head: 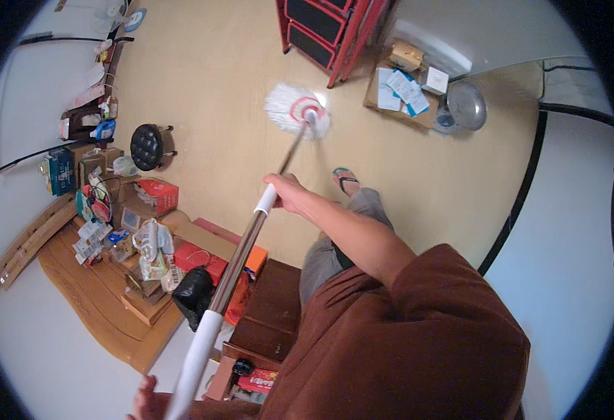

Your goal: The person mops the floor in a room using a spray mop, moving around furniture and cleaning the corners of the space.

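A mop with a steel pole runs from the lower left up to its white string head, which lies spread on the beige floor. My right hand is closed round the pole at the white plastic collar. Near the bottom left edge, my left hand is beside and partly behind the white upper grip. Some of its fingers show left of the grip; whether they close round it cannot be seen. One sandalled foot stands on the floor below the mop head.
A black round stool stands left. At the top is a red folding step ladder; right of it, a cardboard box bears papers and small boxes, beside a metal lid. Bags and boxes crowd a wooden panel and dark drawers.
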The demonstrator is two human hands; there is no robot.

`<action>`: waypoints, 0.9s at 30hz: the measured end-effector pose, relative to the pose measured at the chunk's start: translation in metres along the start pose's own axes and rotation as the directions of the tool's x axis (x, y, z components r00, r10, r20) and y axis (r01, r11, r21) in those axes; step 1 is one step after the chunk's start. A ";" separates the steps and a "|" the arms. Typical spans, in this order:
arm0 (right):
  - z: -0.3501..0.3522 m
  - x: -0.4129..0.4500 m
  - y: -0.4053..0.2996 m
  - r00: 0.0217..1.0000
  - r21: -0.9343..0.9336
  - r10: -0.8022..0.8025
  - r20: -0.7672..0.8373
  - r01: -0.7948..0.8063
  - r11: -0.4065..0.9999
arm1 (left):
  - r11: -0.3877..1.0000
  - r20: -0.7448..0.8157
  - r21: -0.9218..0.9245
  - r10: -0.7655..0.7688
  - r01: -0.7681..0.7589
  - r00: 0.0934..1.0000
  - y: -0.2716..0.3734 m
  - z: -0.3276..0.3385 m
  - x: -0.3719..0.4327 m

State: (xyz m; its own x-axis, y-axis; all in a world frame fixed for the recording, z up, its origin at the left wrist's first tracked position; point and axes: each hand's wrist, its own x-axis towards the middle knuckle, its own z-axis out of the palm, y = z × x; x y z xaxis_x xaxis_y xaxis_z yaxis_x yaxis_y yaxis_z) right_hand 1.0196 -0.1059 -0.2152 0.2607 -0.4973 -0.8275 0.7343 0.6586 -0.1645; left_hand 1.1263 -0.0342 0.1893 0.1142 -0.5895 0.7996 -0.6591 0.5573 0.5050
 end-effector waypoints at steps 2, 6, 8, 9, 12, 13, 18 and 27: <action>-0.043 -0.033 0.001 1.000 0.164 -0.008 -0.029 0.013 0.986 | 0.996 -0.076 -0.018 -0.089 0.087 0.993 0.003 0.013 0.007; -0.139 -0.086 -0.002 0.983 0.403 0.024 -0.183 0.052 0.914 | 0.899 0.249 -0.036 -0.414 0.436 0.876 -0.028 0.020 -0.021; -0.220 -0.076 0.008 0.981 0.479 -0.010 -0.192 0.103 0.872 | 0.653 0.627 -0.226 -0.471 0.723 0.621 -0.027 0.058 -0.045; -0.257 -0.070 0.014 0.981 0.538 -0.001 -0.196 0.108 0.836 | 0.514 0.701 -0.303 -0.450 0.802 0.553 -0.027 0.067 -0.063; -0.285 -0.079 0.014 0.960 0.490 -0.031 -0.277 0.169 0.855 | 0.360 0.814 -0.290 -0.394 0.887 0.426 -0.028 0.079 -0.081; -0.273 -0.090 0.014 0.953 0.191 -0.187 -0.239 0.234 0.953 | 0.352 0.826 -0.306 -0.365 0.885 0.430 -0.031 0.075 -0.077; -0.158 -0.065 0.041 0.971 0.380 -0.002 -0.238 0.095 0.920 | 0.425 0.508 -0.432 -0.615 0.795 0.604 -0.061 -0.001 -0.030; 0.058 0.000 0.096 0.953 -0.233 0.231 -0.197 -0.275 0.933 | 0.601 -0.509 -0.087 -0.712 0.795 0.483 -0.017 -0.124 -0.026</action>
State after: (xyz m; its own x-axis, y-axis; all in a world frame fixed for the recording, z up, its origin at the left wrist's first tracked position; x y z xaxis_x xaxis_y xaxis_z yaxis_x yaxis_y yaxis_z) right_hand 1.1265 -0.0758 -0.2002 0.2945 -0.2098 -0.9323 0.4675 0.8825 -0.0510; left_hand 1.2260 0.0442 0.2003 0.9033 -0.3838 0.1918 -0.2405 -0.0827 0.9671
